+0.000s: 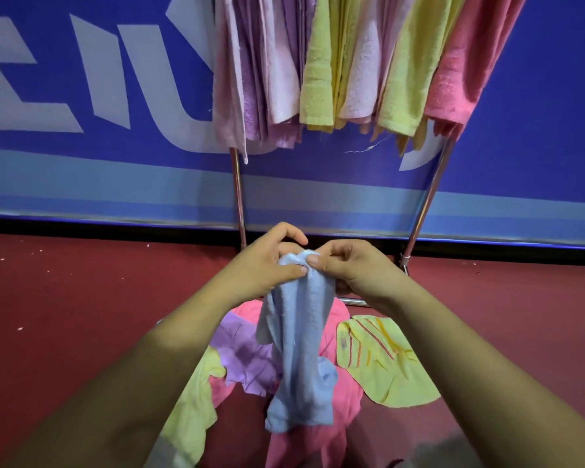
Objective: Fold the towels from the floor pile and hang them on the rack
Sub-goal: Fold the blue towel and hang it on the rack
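A light blue towel (299, 349) hangs bunched in front of me, held up by its top edge. My left hand (267, 261) pinches that edge from the left and my right hand (352, 268) pinches it from the right, thumbs almost touching. Below lies the floor pile (250, 363) of pink, purple and yellow towels, with a yellow striped towel (379, 359) spread at its right. Behind, the metal rack (237, 197) carries several folded towels: purple (267, 72), yellow (321, 62), pale pink (365, 72) and coral pink (463, 62).
A blue banner wall (98, 113) with white letters stands right behind the rack. The floor is dark red carpet (81, 298). The rack's right leg (426, 201) slants down to a base bar near my right hand.
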Action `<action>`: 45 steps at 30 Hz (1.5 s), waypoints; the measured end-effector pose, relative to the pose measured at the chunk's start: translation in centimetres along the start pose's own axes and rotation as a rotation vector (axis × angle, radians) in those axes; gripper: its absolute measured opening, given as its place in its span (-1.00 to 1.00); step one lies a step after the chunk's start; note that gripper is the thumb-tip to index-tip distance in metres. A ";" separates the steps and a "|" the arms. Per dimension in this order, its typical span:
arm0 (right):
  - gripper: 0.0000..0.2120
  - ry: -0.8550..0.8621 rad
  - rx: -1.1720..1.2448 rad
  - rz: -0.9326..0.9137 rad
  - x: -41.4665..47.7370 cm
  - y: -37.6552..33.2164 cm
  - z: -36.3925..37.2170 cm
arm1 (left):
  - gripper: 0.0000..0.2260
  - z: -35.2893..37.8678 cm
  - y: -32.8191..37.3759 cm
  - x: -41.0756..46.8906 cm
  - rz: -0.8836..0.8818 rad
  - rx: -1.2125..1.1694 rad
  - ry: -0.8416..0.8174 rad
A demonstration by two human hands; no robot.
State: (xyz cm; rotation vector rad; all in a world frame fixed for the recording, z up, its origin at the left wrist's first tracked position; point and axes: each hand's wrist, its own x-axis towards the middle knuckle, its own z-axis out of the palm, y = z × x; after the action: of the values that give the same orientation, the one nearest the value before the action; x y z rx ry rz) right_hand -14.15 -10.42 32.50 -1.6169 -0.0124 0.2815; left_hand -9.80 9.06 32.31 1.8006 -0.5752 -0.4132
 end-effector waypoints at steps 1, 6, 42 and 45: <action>-0.86 0.044 -0.049 -0.014 0.2 0.1 -0.2 | -0.69 0.1 -0.1 0.1 0.006 0.020 0.002; -0.84 0.248 -0.140 -0.152 0.5 -0.3 -1.4 | -0.78 -0.5 -1.2 0.4 -0.009 0.338 0.007; -0.68 0.194 -0.555 -0.258 0.3 0.8 1.0 | -0.78 -0.1 1.7 -0.5 -0.026 0.214 0.191; -0.93 0.188 -0.729 -0.339 0.4 1.2 1.3 | -0.76 -0.1 1.6 -0.4 -0.025 0.244 0.195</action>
State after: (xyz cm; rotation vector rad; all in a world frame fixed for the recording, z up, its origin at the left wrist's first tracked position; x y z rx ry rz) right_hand -14.17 -9.13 31.21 -2.3182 -0.2692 -0.1663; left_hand -10.35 9.00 33.91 2.0559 -0.4823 -0.1862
